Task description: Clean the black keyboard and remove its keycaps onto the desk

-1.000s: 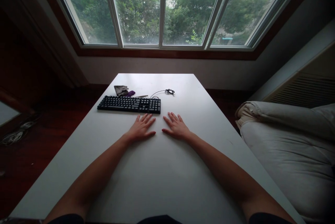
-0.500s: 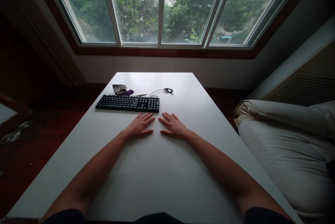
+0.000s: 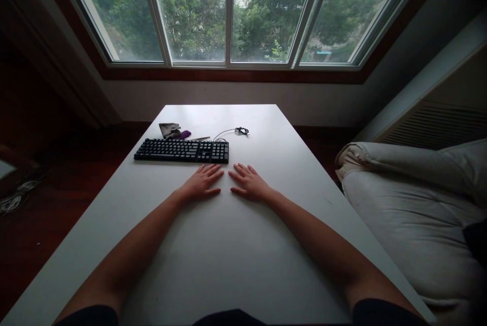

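Observation:
My left hand (image 3: 200, 183) lies flat on the white table (image 3: 236, 260), palm down, fingers stretched out toward the keyboard. My right hand (image 3: 249, 183) lies flat beside it, a small gap between the two, fingers also spread. Neither hand holds anything. A black keyboard (image 3: 181, 151) sits just beyond the fingertips, slightly left of centre. Behind it lie a small grey pouch (image 3: 169, 130), a purple object (image 3: 184, 134) and the keyboard's coiled black cable (image 3: 236, 132).
A wide window (image 3: 228, 11) with green trees outside runs along the far wall. A pale cushioned seat (image 3: 411, 199) stands close to the table's right edge. Dark wooden floor with loose cables (image 3: 15, 199) lies to the left.
The view has drifted a little, so the table and keyboard sit slightly more to the left. Both hands stay flat on the table, a bit closer together.

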The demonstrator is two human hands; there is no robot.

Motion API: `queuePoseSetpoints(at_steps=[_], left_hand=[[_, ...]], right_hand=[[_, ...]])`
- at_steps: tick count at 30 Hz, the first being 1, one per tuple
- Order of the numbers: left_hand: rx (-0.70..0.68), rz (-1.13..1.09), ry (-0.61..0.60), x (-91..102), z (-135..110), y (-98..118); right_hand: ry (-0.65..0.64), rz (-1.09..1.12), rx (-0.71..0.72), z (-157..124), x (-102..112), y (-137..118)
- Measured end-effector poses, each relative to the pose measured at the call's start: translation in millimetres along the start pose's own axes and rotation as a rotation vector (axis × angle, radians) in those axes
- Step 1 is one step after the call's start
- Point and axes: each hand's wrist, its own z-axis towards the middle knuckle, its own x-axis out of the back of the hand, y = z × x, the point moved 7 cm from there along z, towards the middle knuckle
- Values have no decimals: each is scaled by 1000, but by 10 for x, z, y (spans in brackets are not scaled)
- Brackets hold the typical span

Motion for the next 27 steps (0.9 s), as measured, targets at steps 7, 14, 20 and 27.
queuePoseSetpoints(at_steps=[7, 14, 20, 27], left_hand=[[34, -19, 21, -62, -69, -55], [32, -24, 31, -44, -81, -43], [98, -99, 222, 181, -97, -179], [854, -62, 921, 862, -769, -1636]], right_hand=[[-4, 15, -4, -41, -4, 6], [12, 16, -14, -47, 9, 2], [69, 45, -6, -2, 22, 9], [271, 237, -140, 263, 119, 316]])
